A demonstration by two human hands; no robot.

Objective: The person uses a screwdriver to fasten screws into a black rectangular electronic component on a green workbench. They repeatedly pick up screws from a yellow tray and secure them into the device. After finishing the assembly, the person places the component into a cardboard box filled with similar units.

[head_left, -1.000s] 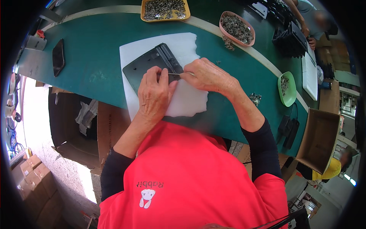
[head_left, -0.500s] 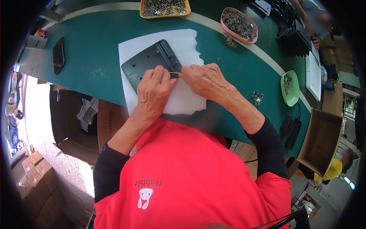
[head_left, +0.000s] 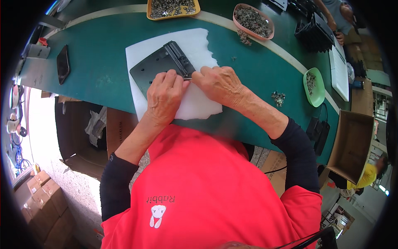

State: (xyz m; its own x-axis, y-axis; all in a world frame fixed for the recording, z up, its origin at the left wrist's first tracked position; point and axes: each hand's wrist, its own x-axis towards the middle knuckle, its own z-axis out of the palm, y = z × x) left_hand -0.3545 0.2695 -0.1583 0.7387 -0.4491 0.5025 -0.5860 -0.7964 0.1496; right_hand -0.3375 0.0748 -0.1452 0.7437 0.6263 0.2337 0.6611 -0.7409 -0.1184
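Note:
A black plastic panel [head_left: 151, 66] with a ribbed raised bar along its right side lies tilted on a white foam sheet [head_left: 201, 106]. My left hand [head_left: 165, 93] is closed over the panel's near edge, fingers curled and thumb toward the right. Just beside it, my right hand [head_left: 219, 85] is closed around a thin metal rod [head_left: 188, 79]. The rod's short visible part bridges the two hands at the panel's near right corner. Fingers hide both its ends, so I cannot tell whether the left fingertips also pinch it.
Small metal parts fill a yellow tray [head_left: 173, 18], a pink tray [head_left: 269, 35] and a green bowl [head_left: 318, 97]. A loose pile of metal parts [head_left: 278, 98] lies right of my forearm. A dark phone-like slab [head_left: 63, 64] rests at left. Another person's hand [head_left: 339, 38] is near stacked black parts [head_left: 317, 35].
My hands have drawn slightly closer together, and less of the metal rod shows between them. The whole view has shifted a little; panel and foam keep their places under my hands.

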